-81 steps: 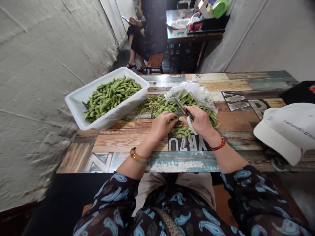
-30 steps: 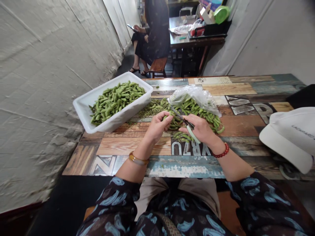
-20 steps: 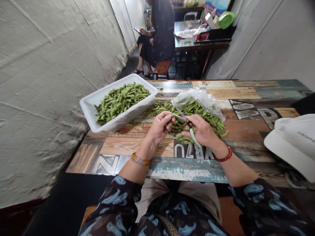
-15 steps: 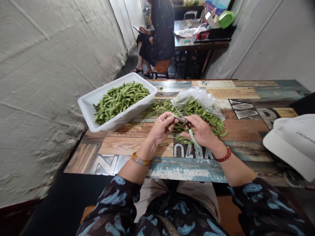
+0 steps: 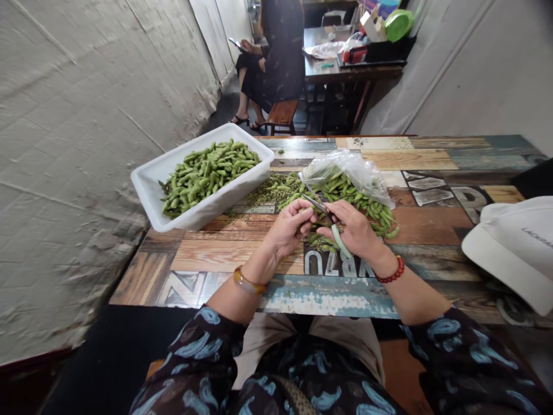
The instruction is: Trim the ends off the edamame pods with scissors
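My right hand is wrapped round a pair of scissors with pale green handles. Their blades point up and to the left, just above the fingertips of my left hand. My left fingers are pinched together on what looks like an edamame pod, mostly hidden by the fingers. Beyond both hands, a heap of edamame pods spills from a clear plastic bag. Loose trimmings lie left of the bag. A white plastic tub at the left holds many green pods.
The wood-patterned table runs across in front of me. A white cap lies at its right edge. Farther back, a person sits on a wooden stool, holding a phone, beside another table. A pale wall stands close on the left.
My left hand has shifted slightly right and down. The scissor blades, which were at the left fingertips, now point higher, past them. The view has tilted a little.
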Motion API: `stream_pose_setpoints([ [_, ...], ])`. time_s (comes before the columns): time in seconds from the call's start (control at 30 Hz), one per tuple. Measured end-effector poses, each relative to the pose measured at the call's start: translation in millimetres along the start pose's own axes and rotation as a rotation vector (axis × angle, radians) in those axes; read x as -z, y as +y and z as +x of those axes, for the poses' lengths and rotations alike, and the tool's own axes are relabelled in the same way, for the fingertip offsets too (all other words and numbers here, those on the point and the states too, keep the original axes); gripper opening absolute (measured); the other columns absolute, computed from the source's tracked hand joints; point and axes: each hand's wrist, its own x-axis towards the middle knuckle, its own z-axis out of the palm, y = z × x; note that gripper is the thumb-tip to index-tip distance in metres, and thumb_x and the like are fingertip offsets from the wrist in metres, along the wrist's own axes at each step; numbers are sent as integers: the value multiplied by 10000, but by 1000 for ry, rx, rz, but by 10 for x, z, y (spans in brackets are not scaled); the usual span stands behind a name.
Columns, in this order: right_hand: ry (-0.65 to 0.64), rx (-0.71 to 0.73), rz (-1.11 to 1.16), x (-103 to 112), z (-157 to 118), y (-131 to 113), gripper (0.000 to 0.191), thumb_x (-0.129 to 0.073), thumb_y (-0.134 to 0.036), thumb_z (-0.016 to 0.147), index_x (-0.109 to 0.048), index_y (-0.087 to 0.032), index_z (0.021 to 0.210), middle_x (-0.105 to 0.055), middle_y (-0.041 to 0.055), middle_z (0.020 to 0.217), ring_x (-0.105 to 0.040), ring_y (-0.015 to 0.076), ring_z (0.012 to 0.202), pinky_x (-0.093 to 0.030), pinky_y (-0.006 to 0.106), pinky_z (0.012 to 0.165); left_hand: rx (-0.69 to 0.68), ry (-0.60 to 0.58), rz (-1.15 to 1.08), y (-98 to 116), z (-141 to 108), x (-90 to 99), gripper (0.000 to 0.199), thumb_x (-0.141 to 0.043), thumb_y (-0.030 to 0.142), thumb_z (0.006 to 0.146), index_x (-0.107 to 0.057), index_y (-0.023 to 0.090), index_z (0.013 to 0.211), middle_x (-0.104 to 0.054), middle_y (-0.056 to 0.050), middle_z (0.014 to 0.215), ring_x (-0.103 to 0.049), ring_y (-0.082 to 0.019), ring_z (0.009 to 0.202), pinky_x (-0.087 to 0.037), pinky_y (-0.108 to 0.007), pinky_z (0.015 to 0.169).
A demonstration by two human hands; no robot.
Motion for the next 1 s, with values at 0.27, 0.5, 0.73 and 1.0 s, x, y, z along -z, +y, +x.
stream_pose_setpoints([
  [0.27,-14,-14,-60,14,-2,3,496,-641,-496,898,-581,-199,1291,-653,98,955,-651,255,858,-572,390,783,-23,91,-37,112,4,40,335,-828,257,665,-604,148,888,-557,51,624,-357,-9,423,-198,-137,409],
  [0.5,87,-67,-115,71,1,33,520,-670,-489,879,-597,-193,1301,-668,123,1062,-656,261,885,-576,394,809,-112,216,-147,398,-13,162,176,-686,264,768,-534,178,781,-556,27,723,-425,-43,504,-263,-150,403],
  [0.73,100,-128,-130,135,29,79,536,-683,-493,866,-601,-208,1312,-650,122,1102,-640,242,824,-581,408,795,-132,174,219,349,-6,219,223,-712,368,792,-593,179,805,-510,47,646,-403,-49,466,-239,-172,411],
  [1.0,66,-130,-122,115,32,81,505,-668,-471,881,-604,-187,1294,-665,128,1108,-648,266,925,-576,404,831,-322,11,1471,125,33,218,128,-627,244,868,-732,171,868,-714,-62,863,-633,-191,816,-447,-285,733],
])
